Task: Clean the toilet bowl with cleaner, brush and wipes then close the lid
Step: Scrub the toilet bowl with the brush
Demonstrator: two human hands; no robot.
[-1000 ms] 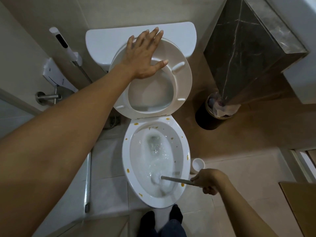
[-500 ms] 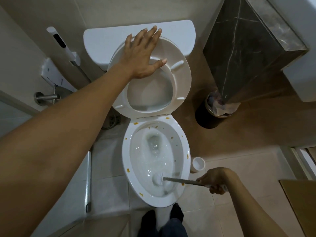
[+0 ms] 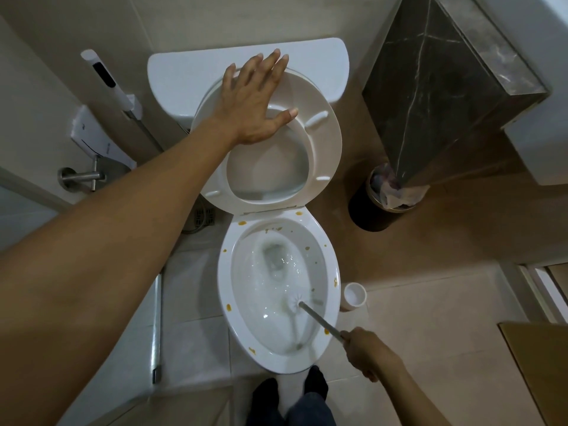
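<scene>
Toilet bowl (image 3: 224, 290) sits low in the middle of the head view, white, its rim dotted with orange-brown spots and its water foamy. No brand or writing can be read anywhere; a dark mark on the white wall-mounted unit (image 3: 92, 139) at left is too small to make out. The left hand (image 3: 255, 103) lies flat with fingers straight and spread, pressing on the raised seat (image 3: 325, 149), which leans back against the cistern (image 3: 184, 75). The right hand (image 3: 365, 352) is curled round the grey handle of the toilet brush (image 3: 296, 304), whose white head rests inside the bowl near its front wall. A white brush holder (image 3: 355, 295) stands on the floor just beside the bowl's right rim. The lid is hidden behind the seat. A dark bin (image 3: 368, 207) with a liner is partly covered by a dark marble-patterned panel (image 3: 430, 87). Pale floor tiles (image 3: 430, 318) surround the toilet; dark-socked feet (image 3: 316, 382) are cut off at the bottom edge.
</scene>
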